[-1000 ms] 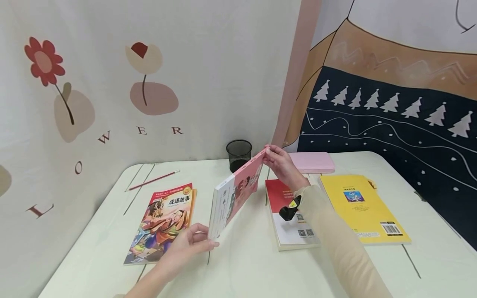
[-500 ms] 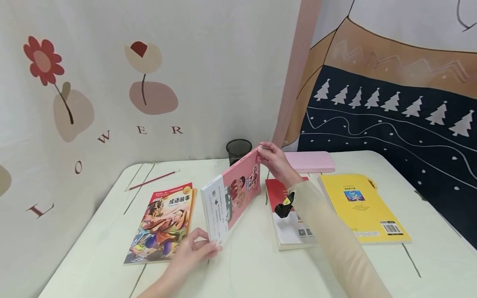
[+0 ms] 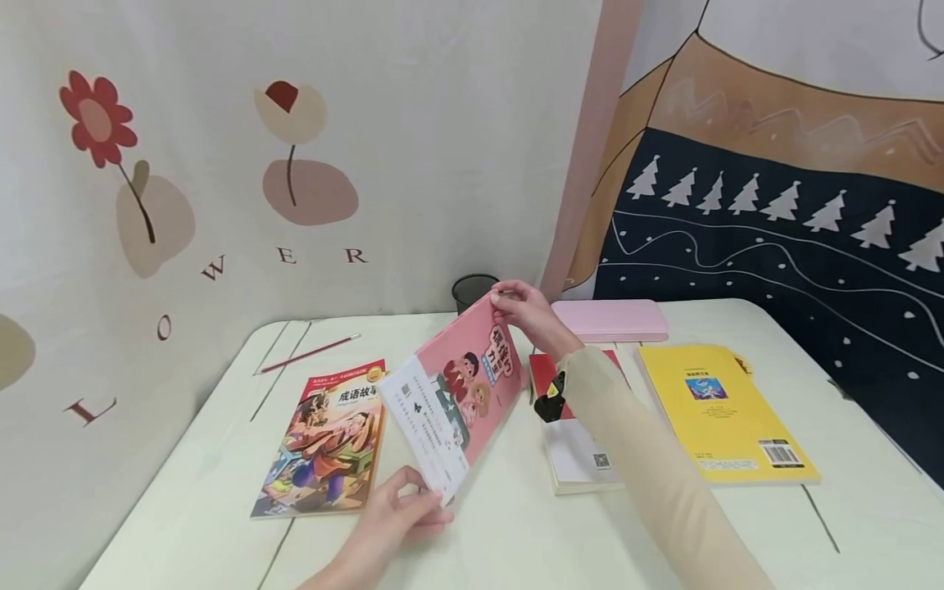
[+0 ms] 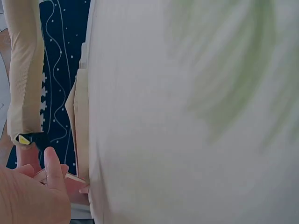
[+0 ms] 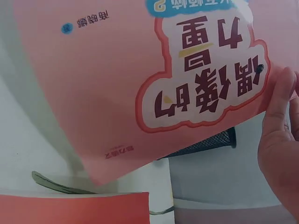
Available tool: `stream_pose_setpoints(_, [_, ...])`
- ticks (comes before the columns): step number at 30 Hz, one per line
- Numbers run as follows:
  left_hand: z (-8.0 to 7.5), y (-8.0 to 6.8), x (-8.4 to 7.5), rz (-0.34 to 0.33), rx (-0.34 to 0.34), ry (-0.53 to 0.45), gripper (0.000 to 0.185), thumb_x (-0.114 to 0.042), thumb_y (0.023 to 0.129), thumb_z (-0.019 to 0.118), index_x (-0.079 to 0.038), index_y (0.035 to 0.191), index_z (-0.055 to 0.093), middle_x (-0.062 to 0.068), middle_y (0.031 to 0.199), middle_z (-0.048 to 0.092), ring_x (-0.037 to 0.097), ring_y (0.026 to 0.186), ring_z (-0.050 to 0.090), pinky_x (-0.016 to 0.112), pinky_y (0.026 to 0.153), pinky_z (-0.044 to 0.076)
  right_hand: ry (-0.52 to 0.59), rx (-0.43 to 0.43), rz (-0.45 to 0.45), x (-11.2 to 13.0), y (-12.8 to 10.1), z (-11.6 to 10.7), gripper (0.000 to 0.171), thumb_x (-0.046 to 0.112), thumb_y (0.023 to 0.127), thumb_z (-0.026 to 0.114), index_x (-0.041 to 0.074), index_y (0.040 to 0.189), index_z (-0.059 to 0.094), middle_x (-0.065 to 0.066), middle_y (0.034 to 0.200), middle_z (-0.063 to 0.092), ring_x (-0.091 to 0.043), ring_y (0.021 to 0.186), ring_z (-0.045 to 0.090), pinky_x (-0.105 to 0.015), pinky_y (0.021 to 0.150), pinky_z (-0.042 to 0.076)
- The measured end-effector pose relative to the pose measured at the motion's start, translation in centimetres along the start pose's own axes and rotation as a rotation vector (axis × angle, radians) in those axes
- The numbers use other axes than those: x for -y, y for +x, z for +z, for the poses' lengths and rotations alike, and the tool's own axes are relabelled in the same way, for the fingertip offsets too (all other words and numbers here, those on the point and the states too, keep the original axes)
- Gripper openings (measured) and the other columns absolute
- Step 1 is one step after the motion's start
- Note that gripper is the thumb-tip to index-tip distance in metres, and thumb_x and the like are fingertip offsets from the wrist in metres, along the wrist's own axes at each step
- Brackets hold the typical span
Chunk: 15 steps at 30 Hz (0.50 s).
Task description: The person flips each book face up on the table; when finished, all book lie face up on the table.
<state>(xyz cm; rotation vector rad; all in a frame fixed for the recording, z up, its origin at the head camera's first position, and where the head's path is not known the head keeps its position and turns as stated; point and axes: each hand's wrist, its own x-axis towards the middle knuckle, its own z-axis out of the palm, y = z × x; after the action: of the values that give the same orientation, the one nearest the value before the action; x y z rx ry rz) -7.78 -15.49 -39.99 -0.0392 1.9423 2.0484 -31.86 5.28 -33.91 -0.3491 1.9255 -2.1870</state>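
Observation:
A pink and white book is tilted above the middle of the table, its illustrated cover turned toward the head camera. My right hand pinches its upper far corner; large printed characters fill the pink cover in the right wrist view. At the lower near corner, my left hand holds the white end between thumb and fingers. In the left wrist view the left hand is at the lower left, with little of the book showing past the thumb.
Left of the held book lies a colourful storybook, with a red pencil behind. A red and white book and a yellow book lie right. At the back stand a black mesh pen holder and a pink case.
The pink book has swung so its cover faces the head camera more. The right hand has moved left, while the left hand has shifted slightly right and lower.

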Motion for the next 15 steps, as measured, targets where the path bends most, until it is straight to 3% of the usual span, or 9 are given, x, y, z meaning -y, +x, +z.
stream_pose_setpoints(4, [0.2,0.0,0.5,-0.022,0.02,-0.031,0.023,-0.02,0.086,0.056,-0.001,0.094,0.047,0.022,0.101,0.059,0.027,0.087,0.061,0.036,0.078,0.047,-0.062,0.015,0.028,-0.5,0.5,0.6,0.025,0.013,0.087,0.056,0.005,0.11,0.051,-0.011,0.098,0.056,-0.017,0.076,0.056,-0.028,0.075,0.048])
stream_pose_setpoints(8, [0.4,0.1,1.1,-0.055,0.039,-0.093,0.035,-0.017,0.085,0.057,0.005,0.109,0.045,0.019,0.101,0.058,0.027,0.089,0.06,0.038,0.078,0.047,-0.134,0.027,0.037,-0.9,0.9,1.6,0.026,0.015,0.087,0.057,0.005,0.11,0.052,-0.01,0.098,0.057,-0.017,0.077,0.056,-0.027,0.071,0.048])
stream_pose_setpoints(15, [0.7,0.3,2.0,-0.12,0.109,-0.285,0.055,-0.007,0.086,0.053,0.015,0.127,0.024,0.016,0.104,0.054,0.028,0.097,0.055,0.038,0.086,0.042,-0.252,0.018,0.05,-1.8,1.5,3.3,0.025,0.012,0.085,0.059,0.004,0.108,0.056,-0.009,0.098,0.057,-0.017,0.079,0.054,-0.026,0.068,0.047])
